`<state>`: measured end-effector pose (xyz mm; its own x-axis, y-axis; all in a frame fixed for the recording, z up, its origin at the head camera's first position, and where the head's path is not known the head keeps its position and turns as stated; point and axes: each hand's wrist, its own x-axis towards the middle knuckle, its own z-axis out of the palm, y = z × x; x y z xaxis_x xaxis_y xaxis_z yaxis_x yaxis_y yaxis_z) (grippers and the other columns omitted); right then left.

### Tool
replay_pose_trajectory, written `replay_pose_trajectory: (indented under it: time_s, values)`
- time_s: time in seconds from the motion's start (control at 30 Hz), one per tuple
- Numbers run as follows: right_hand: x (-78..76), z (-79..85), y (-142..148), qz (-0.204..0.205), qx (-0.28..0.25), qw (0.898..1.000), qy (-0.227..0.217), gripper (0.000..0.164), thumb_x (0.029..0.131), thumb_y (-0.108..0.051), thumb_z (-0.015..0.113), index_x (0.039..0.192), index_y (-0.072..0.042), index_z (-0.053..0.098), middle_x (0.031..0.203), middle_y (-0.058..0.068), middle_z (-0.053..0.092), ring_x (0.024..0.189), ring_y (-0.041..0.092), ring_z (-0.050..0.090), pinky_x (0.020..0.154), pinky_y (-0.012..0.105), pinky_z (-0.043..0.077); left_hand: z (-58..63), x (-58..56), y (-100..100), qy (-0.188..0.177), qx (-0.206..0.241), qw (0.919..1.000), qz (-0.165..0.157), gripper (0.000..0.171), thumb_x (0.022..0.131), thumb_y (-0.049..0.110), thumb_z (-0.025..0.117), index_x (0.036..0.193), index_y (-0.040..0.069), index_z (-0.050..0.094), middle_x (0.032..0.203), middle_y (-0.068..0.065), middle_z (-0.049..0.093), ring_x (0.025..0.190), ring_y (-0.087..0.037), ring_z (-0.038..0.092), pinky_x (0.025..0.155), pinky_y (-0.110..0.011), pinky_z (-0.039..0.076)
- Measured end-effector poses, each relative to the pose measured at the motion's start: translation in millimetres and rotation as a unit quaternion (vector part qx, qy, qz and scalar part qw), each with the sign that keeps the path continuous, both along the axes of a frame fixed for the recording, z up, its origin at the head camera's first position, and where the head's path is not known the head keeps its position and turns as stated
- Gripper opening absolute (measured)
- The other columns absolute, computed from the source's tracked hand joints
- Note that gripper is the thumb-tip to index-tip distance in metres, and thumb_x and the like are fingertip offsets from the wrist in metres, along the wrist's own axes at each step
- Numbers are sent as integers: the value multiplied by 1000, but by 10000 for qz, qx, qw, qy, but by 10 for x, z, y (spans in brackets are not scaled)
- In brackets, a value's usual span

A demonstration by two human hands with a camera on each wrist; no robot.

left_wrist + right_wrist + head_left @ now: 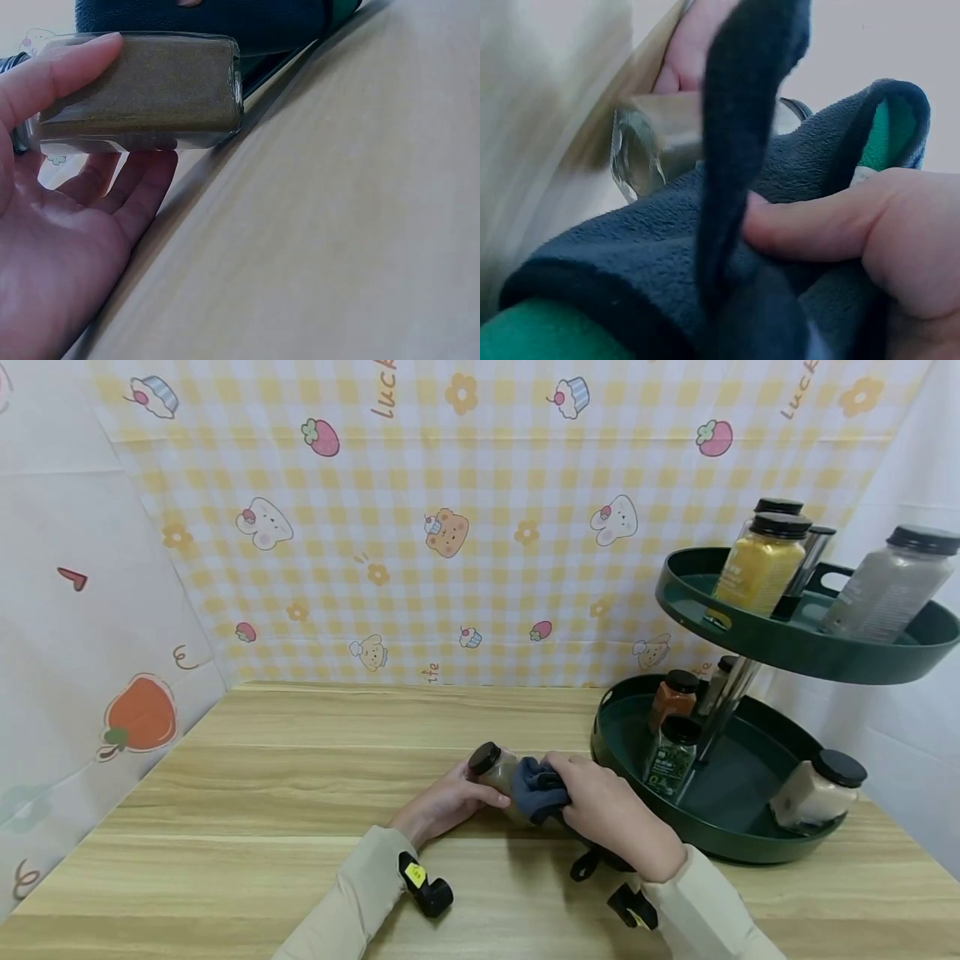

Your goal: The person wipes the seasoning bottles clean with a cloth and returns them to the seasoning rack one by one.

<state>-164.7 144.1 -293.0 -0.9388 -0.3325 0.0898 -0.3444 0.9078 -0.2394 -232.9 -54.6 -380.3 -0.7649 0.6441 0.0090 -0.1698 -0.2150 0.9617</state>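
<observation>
A glass spice jar (pixel 150 90) with a black lid and brownish powder inside lies tilted in my left hand (pixel 447 802), the thumb over one side and the fingers beneath. My right hand (pixel 611 806) grips a dark blue-grey cloth (pixel 536 787) with a green underside, bunched against the jar's base end in the head view. In the right wrist view the cloth (pixel 652 240) partly covers the jar (pixel 645 150), and the right thumb presses into its folds. The right hand's other fingers are hidden by the cloth.
A two-tier dark green round rack (pixel 720 847) stands at the right. Its upper tier holds jars, including a yellow one (pixel 761 564) and a grey one (pixel 888 585). Several jars stand on the lower tier, and a white-filled jar (pixel 817 789) leans there. A wooden table (pixel 225 827) lies beneath.
</observation>
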Motion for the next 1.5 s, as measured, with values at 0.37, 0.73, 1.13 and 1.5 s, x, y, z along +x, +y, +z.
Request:
replay_pose_trajectory:
  time_s: [0.37,0.73,1.13,1.5]
  values:
    - [45,11,-138,822,-844,9929,172,57,78,11,58,129,-13,51,123,10,58,114,25,56,91,42,46,-38,-18,-40,-50,171,9998,60,53,77,-11,52,121,16,44,111,6,53,95,-10,48,84,-25,40]
    - [-57,-25,-15,-10,-224,9997,3,45,77,7,61,117,-12,54,107,11,62,82,21,57,66,34,46,17,0,-13,-122,61,9999,70,52,75,-10,62,117,19,50,113,3,55,99,-12,50,88,-26,40]
    - [-23,-42,-84,721,-786,9938,301,54,75,9,60,123,-16,54,114,5,62,102,20,60,85,38,48,-14,-14,-39,-109,146,9998,82,57,74,-14,54,123,14,44,112,4,54,99,-11,48,86,-26,41]
    - [-32,-59,-96,752,-1382,9873,206,47,80,7,60,122,-14,53,118,5,61,108,20,59,91,40,47,-20,-3,12,86,109,9996,261,60,78,-4,54,132,2,28,114,2,49,97,-8,49,85,-23,43]
